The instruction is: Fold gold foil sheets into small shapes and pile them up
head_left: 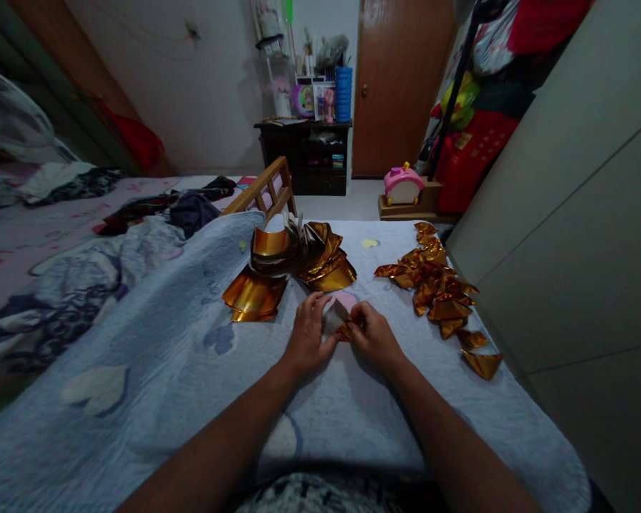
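Between my two hands is a sheet of gold foil paper [337,315], partly folded, its pale back facing up and a bit of gold showing at the lower edge. My left hand [310,329] grips its left side between thumb and fingers. On its right side, my right hand [372,330] pinches the paper with the fingers curled. Just beyond my hands lies a fanned stack of flat gold foil sheets [270,265]. To the right, a pile of folded gold foil pieces [442,288] spreads along the edge of the cloth.
A light blue cloth with heart shapes [192,399] covers the surface under my hands. A wooden rail [261,189] stands past the sheets at the left. Clothes lie on the bed [26,242]. A pale cabinet [577,214] closes off the right side.
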The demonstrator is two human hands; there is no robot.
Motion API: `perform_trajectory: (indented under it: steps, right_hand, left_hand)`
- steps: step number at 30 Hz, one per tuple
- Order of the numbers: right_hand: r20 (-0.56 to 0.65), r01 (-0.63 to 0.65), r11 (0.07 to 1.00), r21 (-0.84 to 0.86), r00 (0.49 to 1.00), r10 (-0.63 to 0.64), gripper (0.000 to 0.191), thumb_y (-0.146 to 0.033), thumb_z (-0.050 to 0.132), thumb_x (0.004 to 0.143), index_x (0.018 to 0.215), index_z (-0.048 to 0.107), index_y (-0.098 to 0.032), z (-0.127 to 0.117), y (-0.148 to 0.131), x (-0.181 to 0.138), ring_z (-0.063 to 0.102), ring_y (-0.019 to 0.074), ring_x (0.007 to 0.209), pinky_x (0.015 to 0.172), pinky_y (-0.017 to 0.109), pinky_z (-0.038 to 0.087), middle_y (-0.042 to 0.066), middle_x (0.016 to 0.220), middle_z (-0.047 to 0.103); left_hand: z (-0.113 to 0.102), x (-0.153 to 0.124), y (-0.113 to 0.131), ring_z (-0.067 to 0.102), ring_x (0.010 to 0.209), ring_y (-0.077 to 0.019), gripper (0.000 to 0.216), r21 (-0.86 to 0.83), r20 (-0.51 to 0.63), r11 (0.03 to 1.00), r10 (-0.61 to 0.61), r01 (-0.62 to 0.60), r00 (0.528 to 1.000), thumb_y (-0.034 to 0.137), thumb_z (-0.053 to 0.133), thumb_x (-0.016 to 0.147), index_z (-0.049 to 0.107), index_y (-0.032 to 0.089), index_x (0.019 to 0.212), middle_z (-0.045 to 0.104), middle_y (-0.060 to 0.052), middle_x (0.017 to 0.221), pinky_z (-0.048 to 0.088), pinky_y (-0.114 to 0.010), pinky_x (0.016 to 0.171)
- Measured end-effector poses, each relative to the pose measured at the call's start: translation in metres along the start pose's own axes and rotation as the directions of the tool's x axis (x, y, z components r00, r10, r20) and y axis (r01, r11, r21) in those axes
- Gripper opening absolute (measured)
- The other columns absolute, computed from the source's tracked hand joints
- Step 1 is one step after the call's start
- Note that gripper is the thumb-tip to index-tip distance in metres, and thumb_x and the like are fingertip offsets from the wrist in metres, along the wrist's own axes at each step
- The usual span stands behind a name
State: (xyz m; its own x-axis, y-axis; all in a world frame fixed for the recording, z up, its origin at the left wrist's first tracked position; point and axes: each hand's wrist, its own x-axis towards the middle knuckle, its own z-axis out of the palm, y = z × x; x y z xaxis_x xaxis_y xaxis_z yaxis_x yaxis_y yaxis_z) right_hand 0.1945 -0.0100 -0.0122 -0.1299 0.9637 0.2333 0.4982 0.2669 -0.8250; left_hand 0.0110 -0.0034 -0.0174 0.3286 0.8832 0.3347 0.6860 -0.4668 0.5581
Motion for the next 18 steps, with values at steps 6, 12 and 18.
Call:
perform_trajectory:
  steps: [6,12,18]
  right_hand:
    - [0.009,0.124,0.989,0.081,0.992,-0.125,0.006,-0.018,0.052,0.079,0.083,0.054,-0.021,-0.004,-0.011,-0.004,0.053,0.0160,0.073,0.070,0.028,0.044,0.001,0.078,0.058]
    - [0.013,0.065,0.981,0.184,0.998,-0.069,0.002,-0.022,0.057,0.084,0.085,0.059,-0.021,-0.004,-0.011,-0.004,0.055,0.0155,0.072,0.069,0.028,0.044,0.000,0.077,0.058]
    - [0.133,-0.064,0.941,0.332,0.991,0.021,0.015,-0.033,0.055,0.090,0.091,0.062,-0.020,0.000,-0.007,-0.005,0.055,0.0147,0.071,0.068,0.027,0.043,-0.001,0.078,0.061]
  left_hand:
    - [0.001,-0.002,-0.002,0.048,0.131,-0.0297,0.093,-0.208,-0.001,0.978,0.007,-0.007,1.000,0.034,0.072,0.082,0.015,0.025,0.155,0.031,-0.019,0.154,0.045,-0.045,0.106]
    - [-0.003,0.000,0.001,0.065,0.081,-0.0158,0.096,-0.466,0.167,0.864,-0.124,0.189,0.978,0.027,0.071,0.082,0.012,0.025,0.157,0.068,-0.003,0.104,0.052,-0.030,0.078]
    - [-0.004,0.004,0.004,0.068,0.091,-0.0219,0.040,-0.736,0.179,0.619,-0.216,0.276,0.960,0.034,0.080,0.075,0.068,0.014,0.108,0.073,-0.009,0.102,0.052,-0.031,0.084]
